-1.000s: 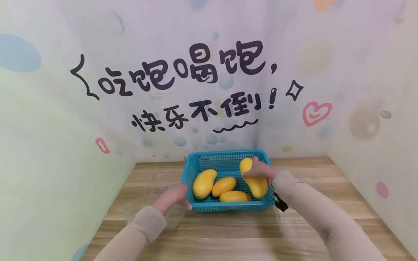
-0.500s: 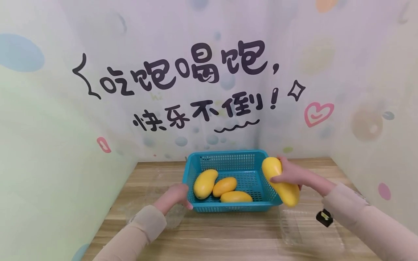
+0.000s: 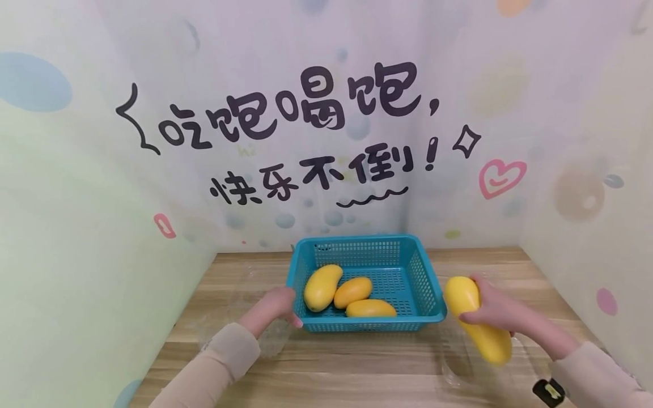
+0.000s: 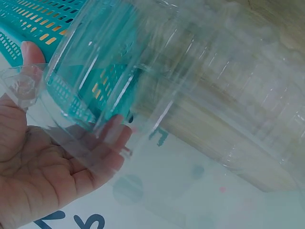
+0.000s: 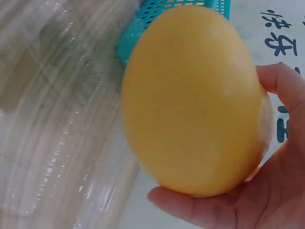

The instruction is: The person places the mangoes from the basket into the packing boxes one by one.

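A long yellow mango [image 3: 491,341] is gripped in my right hand [image 3: 492,307], thumb on one side and fingers round the other, tilted above the right clear plastic box [image 3: 451,368]. In the right wrist view, the mango [image 5: 190,105] appears end-on and hides part of the fingers. The blue mesh basket [image 3: 433,283] holds three mangoes: a large yellow one [image 3: 322,289], a smaller orange one [image 3: 354,292] and another one [image 3: 371,308] along the front wall. My left hand [image 3: 274,306] is at the basket's left side; in the left wrist view its loosely bent fingers [image 4: 112,152] show through clear plastic.
Another clear plastic box [image 4: 205,71] lies left of the basket on the wooden table [image 3: 326,374]. Behind stands a pale printed wall [image 3: 326,215] with dark lettering; side walls [image 3: 102,272] flank the table. A small black device [image 3: 548,392] is at my right wrist.
My right hand has lifted the long mango out of the basket, over its right rim, then right and toward me above the plastic box. The left hand has stayed beside the basket.
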`<act>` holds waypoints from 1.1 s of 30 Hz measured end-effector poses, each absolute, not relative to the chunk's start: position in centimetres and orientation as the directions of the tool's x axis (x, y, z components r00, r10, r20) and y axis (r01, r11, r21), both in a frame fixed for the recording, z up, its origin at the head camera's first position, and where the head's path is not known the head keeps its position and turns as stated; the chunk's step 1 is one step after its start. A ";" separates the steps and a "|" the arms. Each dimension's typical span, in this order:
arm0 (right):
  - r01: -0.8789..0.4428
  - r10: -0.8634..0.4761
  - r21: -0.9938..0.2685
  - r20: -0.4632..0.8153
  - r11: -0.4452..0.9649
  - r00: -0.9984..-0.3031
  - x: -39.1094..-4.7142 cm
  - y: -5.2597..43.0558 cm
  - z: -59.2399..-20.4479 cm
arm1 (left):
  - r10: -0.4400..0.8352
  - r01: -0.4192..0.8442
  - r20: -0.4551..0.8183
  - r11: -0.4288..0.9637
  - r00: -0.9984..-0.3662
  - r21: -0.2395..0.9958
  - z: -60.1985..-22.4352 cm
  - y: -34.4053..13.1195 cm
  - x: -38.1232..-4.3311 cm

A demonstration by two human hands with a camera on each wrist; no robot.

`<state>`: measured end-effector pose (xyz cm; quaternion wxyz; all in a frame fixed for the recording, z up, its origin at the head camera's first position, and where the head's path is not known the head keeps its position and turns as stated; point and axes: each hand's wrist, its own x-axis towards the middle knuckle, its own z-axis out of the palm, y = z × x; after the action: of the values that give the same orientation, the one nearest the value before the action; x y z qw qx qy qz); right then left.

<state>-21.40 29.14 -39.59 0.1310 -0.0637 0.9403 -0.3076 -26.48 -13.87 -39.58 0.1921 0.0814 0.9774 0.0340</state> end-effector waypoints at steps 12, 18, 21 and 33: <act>-0.069 -0.204 -0.523 -0.205 0.849 -0.957 -20.5 30.1 -42.9 | 0.164 0.139 -0.364 0.986 -0.917 0.093 -39.5 -13.8 -26.5; -0.070 -0.207 -0.458 -0.256 0.886 -0.944 -21.0 29.7 -44.3 | 0.150 0.119 -0.372 0.987 -0.916 0.105 -39.7 -13.8 -26.5; -0.060 -0.202 -0.442 -0.284 0.895 -0.937 -21.2 29.4 -44.8 | 0.144 0.113 -0.373 0.988 -0.917 0.104 -39.7 -13.8 -26.5; -0.063 -0.215 -0.427 -0.318 0.902 -0.923 -21.2 28.8 -46.3 | 0.155 0.117 -0.372 0.985 -0.915 0.124 -39.6 -13.9 -26.4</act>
<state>-21.16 28.81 -46.33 0.1820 -0.0726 0.9581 -0.2091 -26.45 -13.86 -39.60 0.1941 0.0696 0.9773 0.0495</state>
